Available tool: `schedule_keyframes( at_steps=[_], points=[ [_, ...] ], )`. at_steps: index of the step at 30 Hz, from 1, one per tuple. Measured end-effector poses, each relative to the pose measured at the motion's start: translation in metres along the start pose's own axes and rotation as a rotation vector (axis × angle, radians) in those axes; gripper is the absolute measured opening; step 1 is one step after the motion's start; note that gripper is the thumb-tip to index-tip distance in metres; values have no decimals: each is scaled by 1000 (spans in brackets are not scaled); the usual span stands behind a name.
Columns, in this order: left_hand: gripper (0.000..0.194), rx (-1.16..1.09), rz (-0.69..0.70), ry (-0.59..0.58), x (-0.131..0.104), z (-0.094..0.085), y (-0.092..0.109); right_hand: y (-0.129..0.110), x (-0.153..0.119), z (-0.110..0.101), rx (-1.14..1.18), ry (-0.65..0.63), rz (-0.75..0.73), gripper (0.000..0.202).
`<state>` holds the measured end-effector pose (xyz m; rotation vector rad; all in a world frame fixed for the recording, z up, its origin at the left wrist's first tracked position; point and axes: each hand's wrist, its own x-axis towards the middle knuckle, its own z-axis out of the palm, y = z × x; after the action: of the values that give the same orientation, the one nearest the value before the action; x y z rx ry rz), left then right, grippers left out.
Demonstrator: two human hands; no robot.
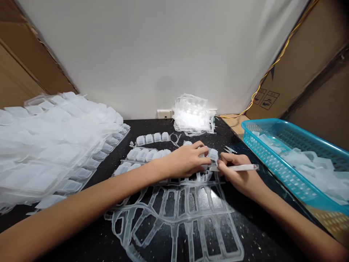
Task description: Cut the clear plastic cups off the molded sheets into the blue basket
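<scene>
A translucent moulded plastic sheet [188,218] lies across the black table, its near part an open framework of strips and its far part bearing rows of small cup-like pieces [145,154]. My left hand [191,160] rests over the far right part, its fingers bent round a piece there; the thumb side is partly hidden. In my right hand [237,171] is a slim craft knife [244,167] with a pale, wrapped-looking handle. Its tip points left and meets the plastic close to my left fingertips. One small cup-like piece [213,154] shows between the two hands.
A tall stack of similar plastic sheets [54,145] fills the left side. Leftover frames [193,114] are piled by the wall. At right stands a blue basket [289,178] with loose pieces. Pointed metal tips [230,149] lie beyond my right hand; a yellow wire [263,78] runs down the corner.
</scene>
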<state>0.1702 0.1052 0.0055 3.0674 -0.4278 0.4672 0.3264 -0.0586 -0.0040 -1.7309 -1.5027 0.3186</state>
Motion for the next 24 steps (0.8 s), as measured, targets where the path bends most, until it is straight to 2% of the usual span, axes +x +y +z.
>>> schedule_keyframes(
  at_steps=[2, 3, 5, 7, 9, 10, 11, 12, 15, 17, 18, 20, 24],
  points=[
    [12, -145, -70, 71, 2, 5, 0, 1, 0, -1, -16, -53, 2, 31],
    [10, -283, -161, 144, 4, 6, -3, 1, 0, -2, -17, -81, 8, 30],
    [9, -647, -446, 381, 7, 5, -15, 0, -1, -2, -3, -133, 23, 29],
    [15, -971, -730, 686, 12, -2, -32, -2, -1, -2, 18, -155, 27, 29],
    [16, -1100, -841, 923, 16, -12, -49, -4, -2, -4, 26, -120, 10, 31],
    [16, -1073, -823, 963, 18, -17, -54, -4, -2, -5, 30, -82, 0, 32],
    [15, -998, -770, 936, 20, -21, -57, -3, -2, -7, 40, -28, -6, 33],
    [13, -884, -694, 857, 21, -24, -58, -2, -2, -10, 55, 34, -6, 35],
    [7, -525, -384, 429, 24, -23, -45, 3, -1, -19, 90, 179, 16, 37],
    [6, -344, -169, 173, 26, -15, -33, 6, 1, -23, 55, 203, 23, 38],
    [8, -263, -82, 89, 27, -10, -28, 6, 2, -24, 26, 195, 19, 37],
    [15, -102, 25, 14, 30, -3, -21, 7, 3, -23, -26, 169, 10, 36],
    [25, 74, 79, -36, 36, -1, -18, 6, 2, -20, -51, 127, 4, 35]
  ],
)
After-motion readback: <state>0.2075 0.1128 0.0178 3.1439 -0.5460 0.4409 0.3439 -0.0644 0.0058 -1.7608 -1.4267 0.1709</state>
